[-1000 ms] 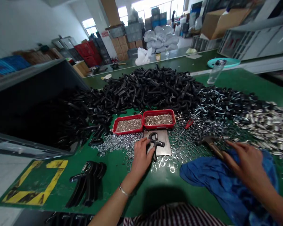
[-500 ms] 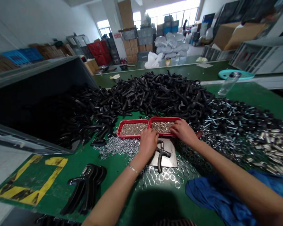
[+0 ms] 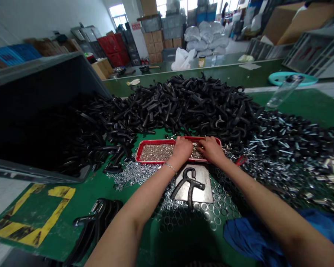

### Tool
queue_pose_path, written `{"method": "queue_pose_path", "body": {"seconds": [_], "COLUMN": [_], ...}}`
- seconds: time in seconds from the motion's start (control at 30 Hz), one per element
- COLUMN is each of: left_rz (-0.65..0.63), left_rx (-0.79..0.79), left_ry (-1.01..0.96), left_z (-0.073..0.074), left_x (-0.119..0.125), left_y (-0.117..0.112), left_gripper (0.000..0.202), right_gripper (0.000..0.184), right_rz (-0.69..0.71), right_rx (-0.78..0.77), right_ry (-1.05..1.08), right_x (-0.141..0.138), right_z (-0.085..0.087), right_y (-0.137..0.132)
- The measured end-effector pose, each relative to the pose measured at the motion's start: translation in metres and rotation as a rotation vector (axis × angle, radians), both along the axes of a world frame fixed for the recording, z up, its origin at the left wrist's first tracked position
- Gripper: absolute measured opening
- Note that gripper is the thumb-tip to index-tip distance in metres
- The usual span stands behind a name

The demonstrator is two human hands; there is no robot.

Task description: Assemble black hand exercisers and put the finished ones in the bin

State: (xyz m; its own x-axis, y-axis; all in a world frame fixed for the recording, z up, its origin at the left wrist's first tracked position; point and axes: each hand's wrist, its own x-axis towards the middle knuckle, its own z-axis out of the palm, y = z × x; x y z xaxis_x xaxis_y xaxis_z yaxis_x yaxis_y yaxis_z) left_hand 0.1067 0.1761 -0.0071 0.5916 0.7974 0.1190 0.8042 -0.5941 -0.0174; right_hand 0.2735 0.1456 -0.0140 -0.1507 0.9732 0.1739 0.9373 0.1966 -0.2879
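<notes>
Both my hands reach into the right-hand red tray [image 3: 211,140] of small metal parts. My left hand [image 3: 182,149] lies over the divide between the two red trays, fingers curled down into the parts. My right hand [image 3: 210,149] sits beside it, fingers bent and pinched in the same tray; what they hold is hidden. The left red tray [image 3: 153,152] is full of small silvery parts. Just below my wrists a black hand-grip piece [image 3: 189,181] lies on a grey metal plate [image 3: 205,185], untouched.
A big heap of black curved handles [image 3: 183,107] fills the table behind the trays. Metal rings [image 3: 183,215] lie around the plate, silver pins and tubes [image 3: 308,155] to the right. Finished black grips [image 3: 94,226] lie at left, a blue cloth [image 3: 256,237] at right, a dark bin [image 3: 30,118] at far left.
My right hand left the blue cloth and went to the right red tray. My left hand let go of the black grip piece and joined it at the trays.
</notes>
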Motion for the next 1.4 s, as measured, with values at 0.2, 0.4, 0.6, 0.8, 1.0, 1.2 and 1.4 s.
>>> {"method": "queue_pose_path", "body": {"seconds": [0.2, 0.4, 0.6, 0.8, 1.0, 1.2, 1.4], "left_rz": [0.025, 0.071, 0.176, 0.350, 0.307, 0.282, 0.262], "left_rx": [-0.007, -0.071, -0.324, -0.514, -0.494, -0.484, -0.477], "left_ry": [-0.108, -0.344, -1.021, -1.071, -1.032, -1.021, -0.997], "left_z": [0.000, 0.016, 0.019, 0.004, -0.009, -0.014, -0.013], "left_x": [-0.001, -0.011, -0.057, -0.079, -0.075, -0.073, -0.074], "left_y": [0.004, -0.009, -0.080, -0.129, -0.135, -0.135, -0.138], "left_gripper": [0.022, 0.016, 0.009, 0.012, 0.011, 0.009, 0.008], "right_gripper": [0.007, 0.014, 0.028, 0.035, 0.035, 0.031, 0.027], "right_rz": [0.038, 0.106, -0.019, -0.180, -0.101, -0.065, 0.033], "right_rx": [0.019, 0.103, -0.331, -0.330, -0.231, -0.183, -0.110], "right_ry": [0.134, 0.408, 1.017, 0.972, 0.827, 0.696, 0.358], "right_x": [0.001, 0.001, -0.008, -0.029, -0.034, -0.034, -0.035], "right_z": [-0.002, 0.019, 0.025, -0.009, -0.020, -0.021, -0.016], "right_y": [0.006, -0.009, -0.087, -0.108, -0.096, -0.096, -0.092]}}
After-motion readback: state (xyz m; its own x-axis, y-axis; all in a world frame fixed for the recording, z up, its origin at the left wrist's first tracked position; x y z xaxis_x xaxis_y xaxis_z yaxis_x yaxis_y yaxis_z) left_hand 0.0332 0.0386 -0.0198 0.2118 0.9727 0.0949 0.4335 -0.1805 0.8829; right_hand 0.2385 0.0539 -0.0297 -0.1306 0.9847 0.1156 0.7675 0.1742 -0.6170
